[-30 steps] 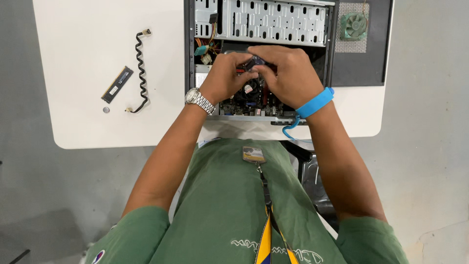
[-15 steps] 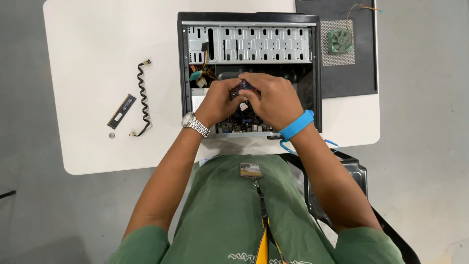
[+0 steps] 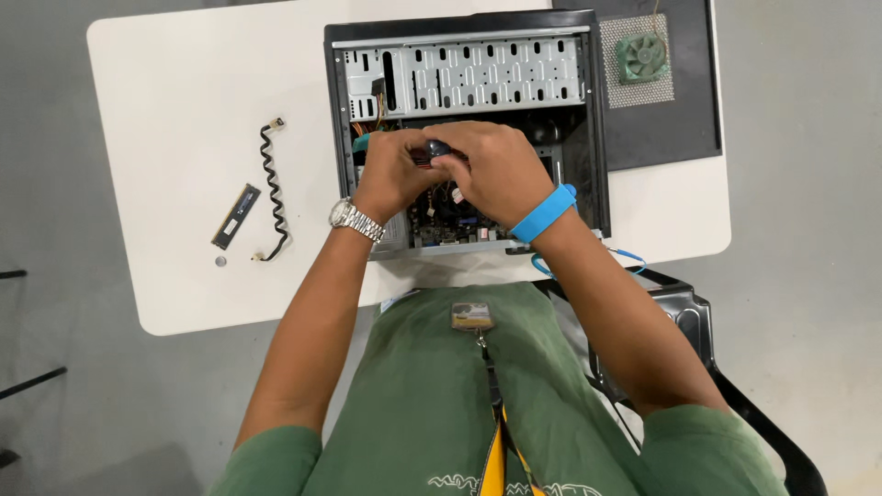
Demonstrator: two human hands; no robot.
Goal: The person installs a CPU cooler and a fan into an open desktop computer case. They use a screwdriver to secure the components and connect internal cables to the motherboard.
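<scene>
Hands joined over a small dark part inside the open computer case

Position of the work: the open black-and-grey metal computer case (image 3: 464, 129) lies on its side on the white rounded worktop (image 3: 175, 138), directly ahead of the person. Its long axis runs left to right across the view, and the open side faces up. Both hands are inside the lower half of the case, above the circuit board (image 3: 450, 220).

Left hand (image 3: 390, 174): wrist carries a silver metal watch (image 3: 354, 219). Fingers are curled inward and closed narrowly against a small dark rounded part with red at its side (image 3: 434, 150), approached from the left.

Right hand (image 3: 496, 174): wrist carries a bright blue strap (image 3: 544, 213) with a thin blue cord trailing off the worktop edge. Fingers are bent over the same part from the right and partly cover it. Whether this hand grips the part or only presses on it cannot be told.

Relation: the part sits between the two hands, touching both, at their fingertips. Neither hand is clearly nearer. Both forearms converge on it from below in a narrow V.

Surroundings: a black flat memory stick (image 3: 236, 217) and a black coiled cable (image 3: 271, 188) lie well apart to the left. A green round fan (image 3: 642, 57) rests on a black mat (image 3: 661, 129) to the right of the case
</scene>
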